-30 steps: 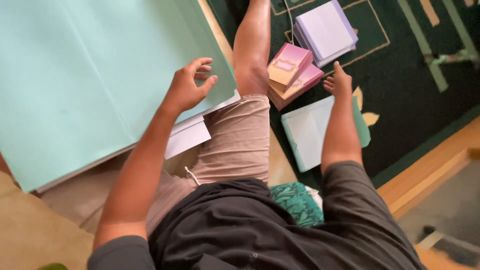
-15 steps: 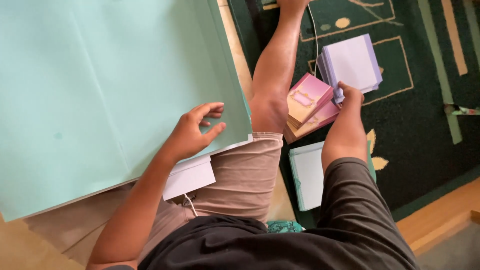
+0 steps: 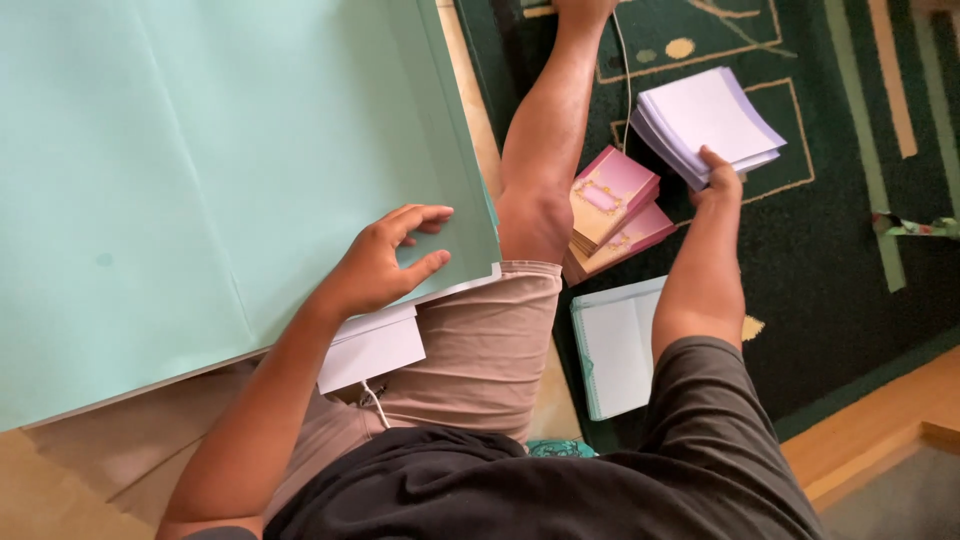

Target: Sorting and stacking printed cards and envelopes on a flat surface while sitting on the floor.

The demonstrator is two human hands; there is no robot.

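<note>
My left hand [image 3: 385, 262] rests on the lower right corner of a large pale green sheet [image 3: 200, 170] that lies over my lap, fingers curled and slightly apart, holding nothing. My right hand [image 3: 718, 178] reaches out to a stack of white cards [image 3: 705, 118] on the dark green carpet, its fingers at the stack's near edge. Whether it grips the stack is not clear. A stack of pink cards [image 3: 610, 205] lies beside my knee, left of that hand.
A white sheet [image 3: 372, 348] pokes out under the green sheet on my thigh. A pale green booklet [image 3: 615, 345] lies on the patterned carpet [image 3: 850, 200] under my right arm. Wooden floor [image 3: 880, 430] borders the carpet at lower right.
My right hand has moved from the pink cards out to the white card stack. My left hand has slid down to the green sheet's lower corner.
</note>
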